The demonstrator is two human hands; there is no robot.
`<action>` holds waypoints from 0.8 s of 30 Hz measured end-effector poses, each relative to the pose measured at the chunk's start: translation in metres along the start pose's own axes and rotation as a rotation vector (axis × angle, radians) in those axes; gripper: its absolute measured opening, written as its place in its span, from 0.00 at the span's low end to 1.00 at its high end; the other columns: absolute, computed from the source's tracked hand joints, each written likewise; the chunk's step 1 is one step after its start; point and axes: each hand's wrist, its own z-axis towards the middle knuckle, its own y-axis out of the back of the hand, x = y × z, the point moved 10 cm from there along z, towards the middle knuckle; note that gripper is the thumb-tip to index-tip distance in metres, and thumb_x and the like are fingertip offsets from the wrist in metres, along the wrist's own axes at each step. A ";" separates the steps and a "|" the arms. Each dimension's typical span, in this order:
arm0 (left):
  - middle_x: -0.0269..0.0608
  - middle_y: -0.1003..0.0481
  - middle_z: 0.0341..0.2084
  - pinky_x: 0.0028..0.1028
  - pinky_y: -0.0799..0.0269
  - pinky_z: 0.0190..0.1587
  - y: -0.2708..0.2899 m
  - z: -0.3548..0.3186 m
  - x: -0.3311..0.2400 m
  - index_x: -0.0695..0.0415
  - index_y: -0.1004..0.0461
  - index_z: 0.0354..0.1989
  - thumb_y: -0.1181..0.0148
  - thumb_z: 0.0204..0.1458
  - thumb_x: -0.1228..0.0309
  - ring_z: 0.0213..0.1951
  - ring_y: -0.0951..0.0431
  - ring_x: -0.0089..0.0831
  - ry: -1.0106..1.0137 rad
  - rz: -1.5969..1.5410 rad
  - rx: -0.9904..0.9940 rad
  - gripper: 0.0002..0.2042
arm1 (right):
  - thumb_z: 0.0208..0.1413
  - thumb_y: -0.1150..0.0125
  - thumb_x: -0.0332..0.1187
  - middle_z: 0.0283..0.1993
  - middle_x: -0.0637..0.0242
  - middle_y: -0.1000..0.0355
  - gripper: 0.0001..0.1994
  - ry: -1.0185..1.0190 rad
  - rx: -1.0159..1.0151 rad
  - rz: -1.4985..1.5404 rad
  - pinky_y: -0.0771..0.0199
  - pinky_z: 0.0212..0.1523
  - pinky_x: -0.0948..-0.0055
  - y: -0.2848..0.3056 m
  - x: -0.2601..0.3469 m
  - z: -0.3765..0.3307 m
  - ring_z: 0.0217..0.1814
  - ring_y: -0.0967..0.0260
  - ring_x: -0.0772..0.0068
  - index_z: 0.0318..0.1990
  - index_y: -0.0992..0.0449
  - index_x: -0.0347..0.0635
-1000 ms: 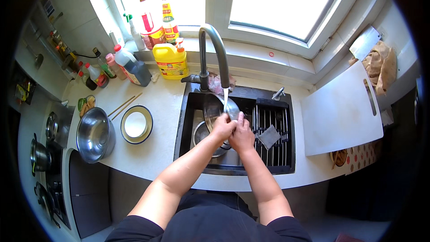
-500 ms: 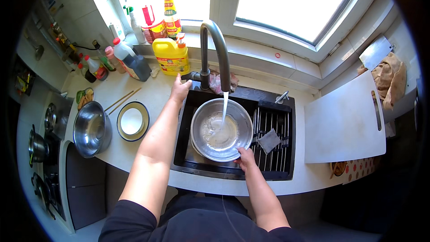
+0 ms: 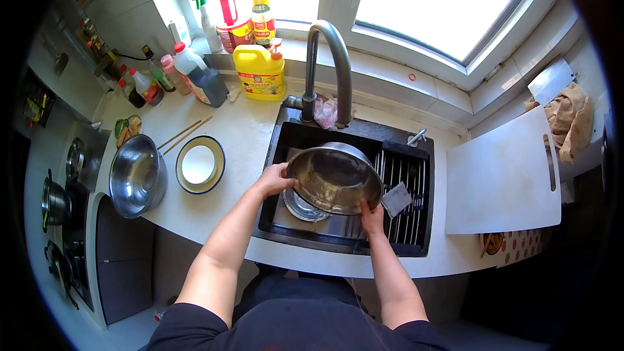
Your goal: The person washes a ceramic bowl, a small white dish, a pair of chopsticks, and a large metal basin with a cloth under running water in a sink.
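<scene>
A round stainless steel basin (image 3: pixel 337 172) is tilted toward me over the black sink (image 3: pixel 273 228). My left hand (image 3: pixel 275 181) grips its left rim, thumb on the inside. At the lower right of the rim, my right hand (image 3: pixel 372 217) is closed round the edge. Cloudy liquid or wet pale matter shows along the basin's lowered side. Under the basin, a shiny round metal piece (image 3: pixel 303 208) shows in the sink's bottom; most of it is hidden. The grey tap (image 3: pixel 339 68) arches above, with no water coming out.
On the right of the sink lie a slatted rack (image 3: pixel 409 221) and a grey cloth square (image 3: pixel 396 199). A white cutting board (image 3: pixel 500 175) stands further right. To the left are chopsticks (image 3: pixel 185 135), a white bowl (image 3: pixel 198 164) on a plate and another steel bowl (image 3: pixel 138 175).
The water stream from the tap has stopped. My left hand has moved from the tap handle to the basin's left rim. The basin has gone from level to tilted toward me.
</scene>
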 end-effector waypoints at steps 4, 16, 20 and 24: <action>0.43 0.22 0.25 0.28 0.31 0.33 0.013 -0.033 -0.007 0.56 0.22 0.33 0.40 0.46 0.62 0.28 0.23 0.30 0.028 0.187 -0.192 0.11 | 0.55 0.44 0.36 0.54 0.60 0.32 0.27 0.165 0.044 -0.148 0.35 0.47 0.79 -0.006 0.031 -0.014 0.49 0.32 0.76 0.62 0.43 0.48; 0.47 0.24 0.35 0.25 0.27 0.37 0.054 -0.121 -0.086 0.53 0.24 0.43 0.45 0.51 0.70 0.37 0.21 0.34 -0.516 0.076 -0.552 0.11 | 0.56 0.51 0.24 0.55 0.61 0.34 0.20 0.414 -0.061 -0.077 0.38 0.56 0.75 -0.027 0.081 -0.033 0.56 0.36 0.73 0.57 0.37 0.37; 0.42 0.22 0.36 0.22 0.28 0.39 0.065 -0.139 -0.088 0.55 0.25 0.45 0.44 0.53 0.68 0.37 0.22 0.23 -0.508 0.043 -0.585 0.12 | 0.58 0.55 0.25 0.54 0.65 0.32 0.19 0.425 -0.050 0.040 0.36 0.54 0.79 -0.039 0.103 -0.045 0.51 0.34 0.78 0.58 0.38 0.38; 0.46 0.24 0.37 0.24 0.28 0.40 0.075 -0.158 -0.095 0.54 0.25 0.45 0.45 0.53 0.70 0.38 0.21 0.29 -0.548 0.082 -0.628 0.12 | 0.56 0.53 0.26 0.51 0.64 0.30 0.21 0.511 -0.158 -0.216 0.32 0.49 0.76 -0.041 0.107 -0.048 0.47 0.31 0.76 0.59 0.38 0.40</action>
